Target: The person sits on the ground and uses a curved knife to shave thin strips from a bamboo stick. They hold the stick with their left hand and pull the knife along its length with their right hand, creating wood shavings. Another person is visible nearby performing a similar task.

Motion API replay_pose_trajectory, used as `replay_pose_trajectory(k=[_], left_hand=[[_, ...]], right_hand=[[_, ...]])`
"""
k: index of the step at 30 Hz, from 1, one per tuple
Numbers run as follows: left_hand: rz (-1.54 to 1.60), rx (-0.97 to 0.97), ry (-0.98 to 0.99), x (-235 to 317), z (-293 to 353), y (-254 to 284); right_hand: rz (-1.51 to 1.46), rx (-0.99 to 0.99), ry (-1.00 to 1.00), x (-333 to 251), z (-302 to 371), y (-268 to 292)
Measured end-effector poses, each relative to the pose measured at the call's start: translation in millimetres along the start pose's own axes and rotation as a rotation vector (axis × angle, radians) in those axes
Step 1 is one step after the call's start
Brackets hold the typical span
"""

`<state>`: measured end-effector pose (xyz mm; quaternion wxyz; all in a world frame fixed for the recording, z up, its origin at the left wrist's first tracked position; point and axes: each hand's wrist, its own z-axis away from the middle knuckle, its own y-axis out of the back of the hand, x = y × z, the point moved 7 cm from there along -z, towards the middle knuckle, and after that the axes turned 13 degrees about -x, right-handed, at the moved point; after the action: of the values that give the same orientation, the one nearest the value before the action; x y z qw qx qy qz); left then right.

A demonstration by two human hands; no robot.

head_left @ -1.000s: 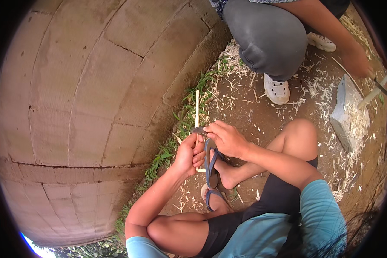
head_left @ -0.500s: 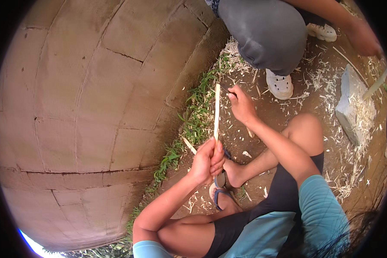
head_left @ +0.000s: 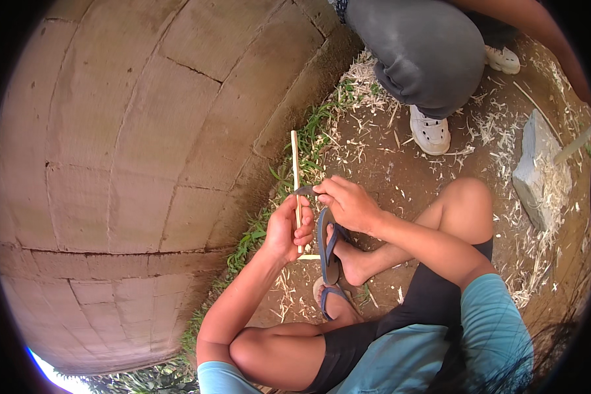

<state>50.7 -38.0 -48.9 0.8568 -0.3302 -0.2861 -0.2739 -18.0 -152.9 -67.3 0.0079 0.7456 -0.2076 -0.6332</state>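
L hand is holding pale stick, prob. bracing it against dark tool (knife?) R hand is gripping crosswise.

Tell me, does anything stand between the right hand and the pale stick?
Only the dark blade that the right hand holds: it lies across the pale stick, near the left hand. Nothing else visible stands between them.

No lettering, label, brand, number or sign can be read anywhere in the view.
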Motion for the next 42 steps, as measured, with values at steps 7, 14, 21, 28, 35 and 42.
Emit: replay_pose_trajectory(k=[7, 14, 21, 28, 35, 42], left_hand=[[-0.167, -0.041, -0.053, -2, 2, 3], [-0.415, -0.147, 0.078, -31, 7, -35], [-0.131, 0.011, -0.067, 0, -1, 8], [-0.169, 0.032, -0.064, -10, -8, 5], [-0.592, 0.194, -0.132, -24, -2, 4], [-0.908, 0.041, -0.161, -29, 18, -20]], right_hand=[[0.117, -0.019, 0.033, -2, 1, -3], [0.237, 0.443, -0.234, 67, -18, 77], [0.088, 0.320, -0.139, 27, -8, 48], [0.033, 0.044, 0.008, 8, 8, 7], [0.085, 0.018, 0.051, 12, 5, 3], [-0.115, 0.371, -0.366, 82, -15, 81]])
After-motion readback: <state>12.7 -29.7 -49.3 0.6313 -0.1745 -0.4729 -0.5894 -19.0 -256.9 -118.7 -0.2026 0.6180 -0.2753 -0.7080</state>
